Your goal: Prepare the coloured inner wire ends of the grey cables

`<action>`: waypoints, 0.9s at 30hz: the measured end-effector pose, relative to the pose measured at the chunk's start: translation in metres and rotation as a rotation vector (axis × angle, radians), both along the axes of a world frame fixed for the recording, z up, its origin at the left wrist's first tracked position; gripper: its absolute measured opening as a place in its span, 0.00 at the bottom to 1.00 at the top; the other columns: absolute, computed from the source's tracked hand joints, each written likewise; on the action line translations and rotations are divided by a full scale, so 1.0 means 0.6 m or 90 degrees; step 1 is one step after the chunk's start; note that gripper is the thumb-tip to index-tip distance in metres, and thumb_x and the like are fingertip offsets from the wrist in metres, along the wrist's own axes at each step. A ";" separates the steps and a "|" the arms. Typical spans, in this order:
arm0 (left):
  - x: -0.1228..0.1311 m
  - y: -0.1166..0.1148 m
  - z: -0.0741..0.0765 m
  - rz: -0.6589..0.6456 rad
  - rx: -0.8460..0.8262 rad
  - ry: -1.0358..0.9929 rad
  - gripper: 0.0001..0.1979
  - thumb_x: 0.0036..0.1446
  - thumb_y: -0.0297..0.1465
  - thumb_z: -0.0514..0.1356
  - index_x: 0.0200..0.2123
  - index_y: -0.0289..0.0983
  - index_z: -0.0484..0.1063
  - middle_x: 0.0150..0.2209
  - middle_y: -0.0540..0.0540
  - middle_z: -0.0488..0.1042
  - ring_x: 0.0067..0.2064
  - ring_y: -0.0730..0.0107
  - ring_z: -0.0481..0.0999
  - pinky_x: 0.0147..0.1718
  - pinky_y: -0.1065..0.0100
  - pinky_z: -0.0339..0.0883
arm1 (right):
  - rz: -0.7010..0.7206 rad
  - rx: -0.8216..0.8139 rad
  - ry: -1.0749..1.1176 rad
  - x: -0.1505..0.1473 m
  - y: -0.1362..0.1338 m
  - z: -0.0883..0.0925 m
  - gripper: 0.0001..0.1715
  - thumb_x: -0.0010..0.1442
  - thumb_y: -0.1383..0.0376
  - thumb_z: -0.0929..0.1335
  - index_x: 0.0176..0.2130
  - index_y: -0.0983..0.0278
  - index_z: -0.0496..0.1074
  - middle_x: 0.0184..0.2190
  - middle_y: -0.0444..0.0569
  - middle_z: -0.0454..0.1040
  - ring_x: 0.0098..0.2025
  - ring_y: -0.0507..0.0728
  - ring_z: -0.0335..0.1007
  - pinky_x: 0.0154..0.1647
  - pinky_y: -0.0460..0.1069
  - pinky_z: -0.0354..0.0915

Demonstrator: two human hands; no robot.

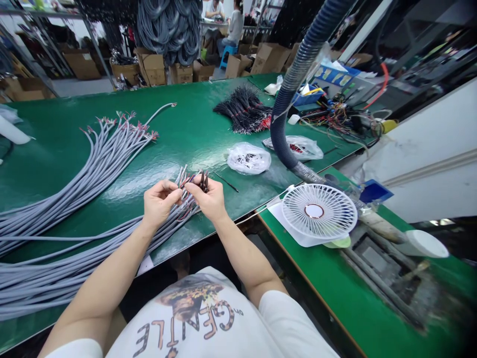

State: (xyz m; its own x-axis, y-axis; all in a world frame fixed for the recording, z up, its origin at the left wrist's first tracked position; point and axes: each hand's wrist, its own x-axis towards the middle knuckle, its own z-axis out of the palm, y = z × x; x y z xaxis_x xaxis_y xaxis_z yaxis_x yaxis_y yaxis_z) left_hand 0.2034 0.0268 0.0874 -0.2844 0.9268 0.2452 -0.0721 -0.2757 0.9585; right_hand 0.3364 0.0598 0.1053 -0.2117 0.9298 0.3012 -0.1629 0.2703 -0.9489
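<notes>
My left hand is closed in a pinch on the thin coloured wires at the end of a grey cable. Close beside it, my right hand is also closed, thumb and finger meeting at the same wires. Several small black pieces stick up between its fingers; their exact kind is too small to tell. Under both hands runs a bundle of grey cables, its stripped ends partly hidden by my fingers. A thin black lead lies just right of my right hand.
A second grey cable bundle lies left. Beyond are a plastic bag of small parts and bundled black wires. A ribbed hose hangs over the green table; a white fan stands right. People sit in the background.
</notes>
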 end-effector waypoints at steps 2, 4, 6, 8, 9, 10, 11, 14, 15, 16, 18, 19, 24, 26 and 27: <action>0.000 0.000 -0.001 0.014 -0.008 -0.001 0.08 0.45 0.31 0.65 0.24 0.36 0.68 0.18 0.55 0.69 0.18 0.76 0.70 0.20 0.74 0.65 | -0.013 -0.001 -0.007 -0.003 -0.002 -0.003 0.18 0.51 0.55 0.70 0.21 0.62 0.64 0.19 0.41 0.61 0.24 0.50 0.57 0.24 0.46 0.55; 0.000 0.001 -0.001 0.015 -0.023 -0.026 0.08 0.44 0.31 0.65 0.24 0.36 0.67 0.17 0.55 0.69 0.18 0.76 0.70 0.20 0.74 0.65 | -0.021 -0.002 -0.004 -0.006 -0.003 -0.006 0.19 0.52 0.54 0.70 0.22 0.62 0.64 0.18 0.41 0.60 0.23 0.50 0.56 0.24 0.46 0.55; 0.001 0.003 0.000 0.003 -0.044 -0.070 0.10 0.43 0.31 0.65 0.25 0.36 0.66 0.18 0.54 0.70 0.18 0.77 0.70 0.20 0.74 0.65 | -0.021 -0.005 0.008 -0.009 -0.004 -0.009 0.19 0.52 0.53 0.70 0.23 0.62 0.65 0.17 0.40 0.60 0.22 0.49 0.55 0.23 0.46 0.55; 0.000 0.005 0.003 -0.021 -0.064 -0.112 0.11 0.42 0.32 0.66 0.26 0.36 0.66 0.19 0.54 0.70 0.18 0.77 0.70 0.20 0.75 0.64 | -0.013 -0.019 0.025 -0.012 -0.003 -0.011 0.19 0.52 0.52 0.70 0.24 0.63 0.65 0.17 0.39 0.60 0.21 0.48 0.55 0.22 0.46 0.54; 0.000 0.006 0.005 -0.039 -0.071 -0.129 0.12 0.41 0.33 0.67 0.26 0.36 0.67 0.20 0.54 0.70 0.19 0.78 0.70 0.20 0.75 0.64 | -0.007 -0.031 0.037 -0.014 -0.002 -0.013 0.19 0.52 0.51 0.70 0.24 0.63 0.65 0.16 0.38 0.59 0.20 0.48 0.54 0.21 0.45 0.53; -0.001 0.007 0.007 -0.056 -0.071 -0.146 0.13 0.41 0.34 0.68 0.27 0.36 0.67 0.21 0.54 0.71 0.19 0.78 0.70 0.20 0.75 0.64 | 0.002 -0.046 0.053 -0.017 -0.001 -0.015 0.20 0.52 0.51 0.70 0.24 0.62 0.64 0.15 0.38 0.59 0.19 0.47 0.53 0.20 0.45 0.52; -0.002 0.008 0.009 -0.075 -0.066 -0.161 0.14 0.40 0.34 0.68 0.28 0.36 0.67 0.23 0.53 0.71 0.19 0.78 0.70 0.20 0.75 0.64 | 0.010 -0.066 0.074 -0.019 0.001 -0.016 0.20 0.51 0.51 0.71 0.24 0.62 0.63 0.14 0.36 0.58 0.17 0.46 0.51 0.19 0.45 0.51; -0.006 0.008 0.013 -0.137 -0.047 -0.186 0.16 0.40 0.35 0.70 0.28 0.36 0.67 0.29 0.53 0.70 0.21 0.79 0.71 0.20 0.74 0.64 | 0.035 -0.133 0.141 -0.026 0.005 -0.021 0.20 0.50 0.52 0.71 0.25 0.62 0.61 0.12 0.33 0.56 0.14 0.45 0.47 0.16 0.44 0.48; -0.008 0.008 0.012 -0.159 -0.044 -0.185 0.16 0.41 0.36 0.70 0.28 0.36 0.67 0.30 0.52 0.69 0.21 0.79 0.71 0.20 0.74 0.63 | 0.042 -0.150 0.158 -0.028 0.006 -0.022 0.19 0.50 0.53 0.71 0.25 0.62 0.61 0.11 0.33 0.56 0.13 0.45 0.47 0.16 0.44 0.47; -0.009 0.008 0.011 -0.178 -0.042 -0.179 0.16 0.42 0.36 0.70 0.28 0.36 0.67 0.31 0.52 0.68 0.22 0.79 0.70 0.19 0.74 0.63 | 0.045 -0.162 0.171 -0.029 0.007 -0.022 0.19 0.50 0.54 0.72 0.26 0.62 0.61 0.11 0.32 0.55 0.13 0.44 0.46 0.15 0.44 0.46; -0.013 0.009 0.006 -0.199 -0.025 -0.154 0.16 0.42 0.36 0.70 0.27 0.36 0.67 0.30 0.52 0.66 0.23 0.79 0.69 0.20 0.74 0.61 | 0.048 -0.168 0.184 -0.030 0.008 -0.022 0.19 0.49 0.54 0.72 0.26 0.62 0.61 0.11 0.32 0.56 0.12 0.44 0.46 0.15 0.44 0.45; -0.014 0.010 0.003 -0.198 -0.009 -0.133 0.16 0.42 0.36 0.70 0.27 0.36 0.67 0.30 0.52 0.65 0.23 0.80 0.68 0.21 0.74 0.61 | 0.046 -0.166 0.185 -0.030 0.008 -0.022 0.19 0.48 0.54 0.72 0.26 0.62 0.61 0.11 0.32 0.56 0.12 0.44 0.46 0.15 0.44 0.45; -0.015 0.012 -0.007 -0.120 0.073 -0.006 0.15 0.42 0.31 0.71 0.22 0.36 0.65 0.28 0.52 0.63 0.29 0.78 0.66 0.28 0.74 0.62 | 0.048 -0.149 0.162 -0.031 0.007 -0.022 0.20 0.49 0.53 0.72 0.26 0.62 0.63 0.11 0.33 0.56 0.13 0.44 0.47 0.15 0.44 0.47; -0.012 0.012 -0.007 -0.105 0.069 -0.013 0.15 0.48 0.34 0.68 0.22 0.36 0.64 0.27 0.52 0.63 0.27 0.77 0.66 0.27 0.72 0.62 | 0.048 -0.131 0.158 -0.031 0.006 -0.023 0.19 0.50 0.53 0.72 0.26 0.63 0.64 0.12 0.33 0.57 0.13 0.44 0.48 0.15 0.44 0.48; -0.011 0.012 -0.007 -0.101 0.058 -0.031 0.15 0.50 0.36 0.66 0.22 0.36 0.63 0.27 0.52 0.64 0.26 0.77 0.66 0.26 0.72 0.62 | 0.047 -0.118 0.155 -0.030 0.006 -0.022 0.18 0.51 0.54 0.72 0.26 0.63 0.64 0.12 0.34 0.57 0.13 0.44 0.49 0.16 0.44 0.48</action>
State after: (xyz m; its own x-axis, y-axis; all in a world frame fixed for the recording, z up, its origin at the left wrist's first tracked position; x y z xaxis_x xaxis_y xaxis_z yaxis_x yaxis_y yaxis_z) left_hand 0.1967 0.0337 0.0830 -0.1501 0.9356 0.3197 -0.1665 -0.3426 0.9246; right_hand 0.3182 0.0631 0.0919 -0.2232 0.9584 0.1781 -0.4041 0.0753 -0.9116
